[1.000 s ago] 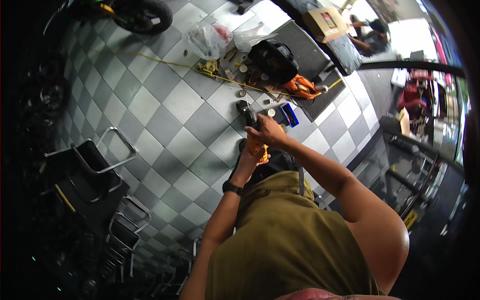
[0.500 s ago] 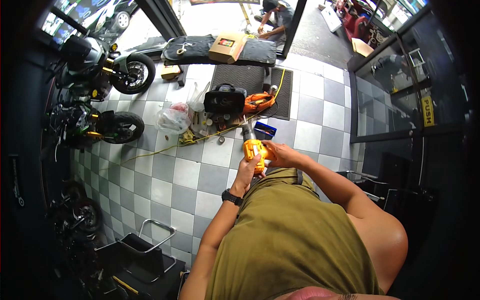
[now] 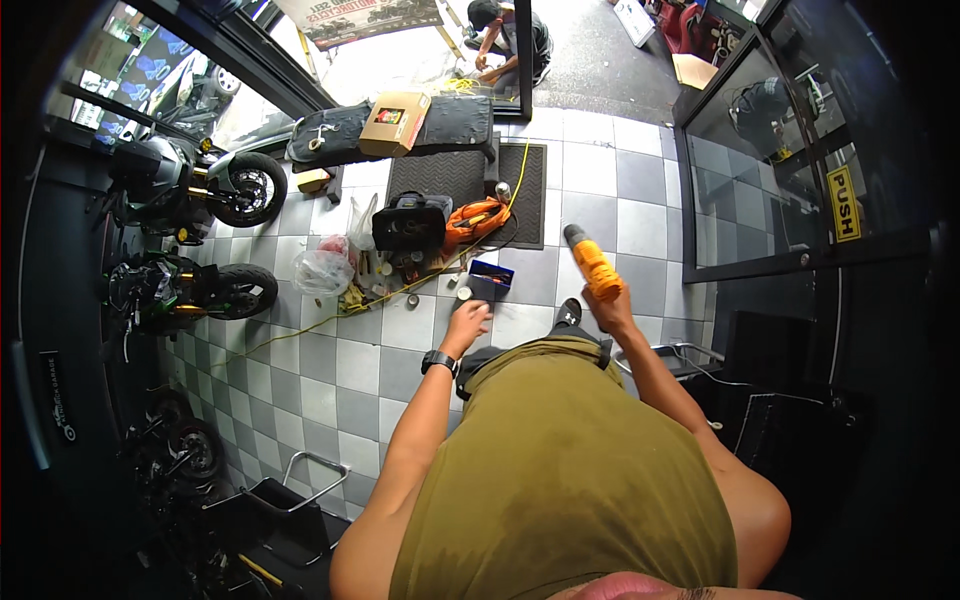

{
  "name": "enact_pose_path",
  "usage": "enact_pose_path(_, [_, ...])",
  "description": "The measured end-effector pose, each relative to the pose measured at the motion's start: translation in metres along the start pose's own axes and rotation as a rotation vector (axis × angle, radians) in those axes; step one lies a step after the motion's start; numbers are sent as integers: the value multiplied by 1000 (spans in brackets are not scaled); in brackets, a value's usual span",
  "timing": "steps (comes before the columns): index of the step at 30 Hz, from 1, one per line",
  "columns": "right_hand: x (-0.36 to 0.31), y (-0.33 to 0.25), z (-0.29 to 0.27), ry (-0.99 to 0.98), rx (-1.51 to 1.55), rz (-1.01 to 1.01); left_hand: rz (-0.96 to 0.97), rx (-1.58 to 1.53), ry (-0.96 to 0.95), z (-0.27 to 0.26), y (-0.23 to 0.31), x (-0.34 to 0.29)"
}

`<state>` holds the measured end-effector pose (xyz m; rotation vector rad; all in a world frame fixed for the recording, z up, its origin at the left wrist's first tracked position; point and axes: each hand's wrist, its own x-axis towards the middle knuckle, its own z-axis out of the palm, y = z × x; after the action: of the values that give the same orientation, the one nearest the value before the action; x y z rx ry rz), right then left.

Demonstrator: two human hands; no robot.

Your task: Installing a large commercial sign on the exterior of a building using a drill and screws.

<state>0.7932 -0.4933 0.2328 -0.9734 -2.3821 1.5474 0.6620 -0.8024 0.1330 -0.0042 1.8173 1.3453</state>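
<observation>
My right hand (image 3: 611, 308) is wrapped round the grip of a yellow-orange cordless drill (image 3: 597, 270). The drill's dark chuck points forward and a little left, over the tiled floor. My left hand (image 3: 468, 324) hangs apart from the drill with loosely bent, spread fingers and nothing visible in them. Just beyond it, a small blue box (image 3: 491, 281) with small items inside lies on the floor. To the left of that box is a small white round item (image 3: 464, 293).
Ahead are a black tool bag (image 3: 411, 222), an orange bag (image 3: 476, 220) and a yellow cord (image 3: 330, 319). Behind them stands a black bench (image 3: 455, 122) bearing a cardboard box (image 3: 395, 124). Motorcycles (image 3: 200, 300) line the left; a glass door (image 3: 745, 190) is right. Outside, a person (image 3: 500, 45) crouches.
My left hand has come off the drill and moved left, its fingers loosening. My right hand has carried the drill to the right. The whole view has shifted.
</observation>
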Motion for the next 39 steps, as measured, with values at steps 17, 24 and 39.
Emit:
enact_pose_path(17, [88,103,-148,188,-10,20,-170,89,78,77,35,132])
enact_pose_path(24, [175,125,-178,183,-265,135,-5,74,22,104,138,265])
enact_pose_path(39, [296,231,-231,225,-289,924,-212,113,217,30,259,411])
